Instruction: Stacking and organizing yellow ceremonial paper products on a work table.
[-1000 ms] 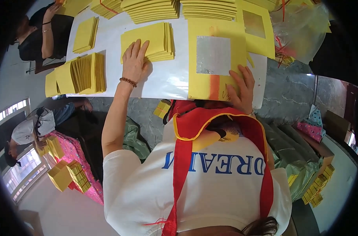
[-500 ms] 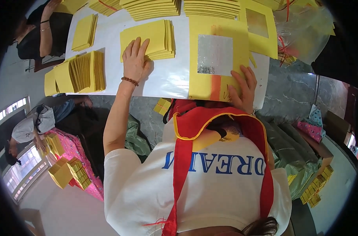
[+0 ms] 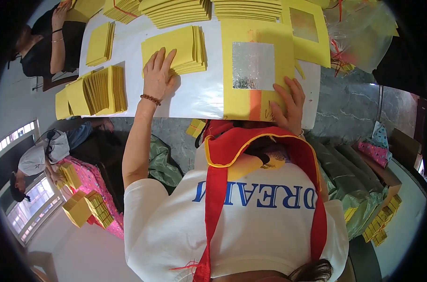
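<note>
My left hand lies with its fingers stretched over the near-left corner of a stack of folded yellow joss paper. Its layers show at the stack's right side and near edge. A large yellow joss paper sheet is to the right, bearing a silver foil square and an orange stripe below it. On that sheet's lower right corner rests my right hand, thumb and fingers apart. Neither hand grips anything. Whether more sheets lie under the large one, I cannot tell.
More yellow folded stacks stand at the table's left, with fanned rows along the back. A clear plastic bag is at the far right. Two people are at the left, one by a pink-covered table. Green sacking lies to my right.
The view has shifted slightly. My left hand has slid a little nearer along the stack; its fingers remain on the paper. The right hand stays on the large sheet.
</note>
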A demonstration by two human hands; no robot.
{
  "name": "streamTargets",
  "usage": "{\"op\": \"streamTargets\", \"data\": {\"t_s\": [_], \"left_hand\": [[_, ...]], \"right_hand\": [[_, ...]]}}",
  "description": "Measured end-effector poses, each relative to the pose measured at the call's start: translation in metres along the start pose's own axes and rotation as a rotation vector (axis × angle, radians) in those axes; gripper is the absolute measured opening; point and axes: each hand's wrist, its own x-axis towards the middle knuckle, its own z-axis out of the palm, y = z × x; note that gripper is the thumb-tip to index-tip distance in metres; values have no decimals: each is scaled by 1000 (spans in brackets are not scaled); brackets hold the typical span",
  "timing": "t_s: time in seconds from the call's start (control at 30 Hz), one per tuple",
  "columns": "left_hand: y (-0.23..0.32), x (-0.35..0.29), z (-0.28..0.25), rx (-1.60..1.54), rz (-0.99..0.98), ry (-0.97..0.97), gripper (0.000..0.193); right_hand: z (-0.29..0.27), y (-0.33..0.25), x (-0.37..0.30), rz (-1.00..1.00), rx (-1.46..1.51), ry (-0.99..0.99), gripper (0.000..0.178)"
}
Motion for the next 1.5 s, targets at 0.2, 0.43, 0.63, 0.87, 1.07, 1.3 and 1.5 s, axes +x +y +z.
{"op": "streamTargets", "data": {"t_s": [0.2,0.43,0.63,0.87,1.07,1.3,1.5], "left_hand": [[0,-1,-5,-23,-1,-1,79],[11,0,-23,48,-10,38,81],[53,3,-39,-38,107,139,67],[135,-11,-40,-291,503,-225,67],[134,-9,-41,-214,518,-167,65],[141,-14,-37,-344,601,51,34],[143,-11,-38,-409,612,86,24]], "right_hand": [[-1,0,1,-11,-9,-18,41],[0,0,1,-12,-6,-10,41],[0,-1,1,-7,-4,-9,40],[-2,-4,0,3,2,-10,40],[-7,-2,2,87,214,-69,38],[-10,9,4,262,613,-58,32],[-9,1,3,229,454,-27,30]]}}
